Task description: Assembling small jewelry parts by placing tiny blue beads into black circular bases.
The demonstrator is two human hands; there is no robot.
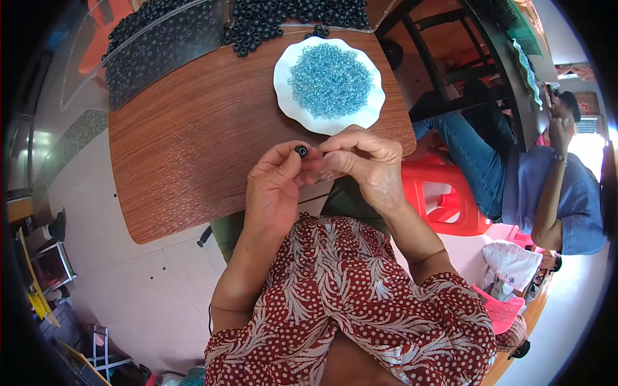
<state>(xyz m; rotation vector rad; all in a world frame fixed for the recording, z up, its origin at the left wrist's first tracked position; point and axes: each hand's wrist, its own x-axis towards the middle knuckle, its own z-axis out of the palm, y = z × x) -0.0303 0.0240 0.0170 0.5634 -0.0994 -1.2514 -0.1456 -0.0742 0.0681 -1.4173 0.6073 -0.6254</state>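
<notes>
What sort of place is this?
Probably a small hand-assembly workshop, possibly in a home: black ring-shaped parts heaped at the far side of a wooden table, a white wavy-rimmed plate of tiny bluish pieces, and another person seated nearby.

Light is being reflected by the glossy wood-grained tabletop (193, 138), smooth plate (284, 87), glassy beads (331, 80) and shiny, plastic-looking black piece (300, 150).

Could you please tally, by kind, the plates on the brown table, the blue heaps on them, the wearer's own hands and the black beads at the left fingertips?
Plate: 1
Blue heap: 1
Hands, left hand and right hand: 2
Black bead: 1
Total: 5
</notes>
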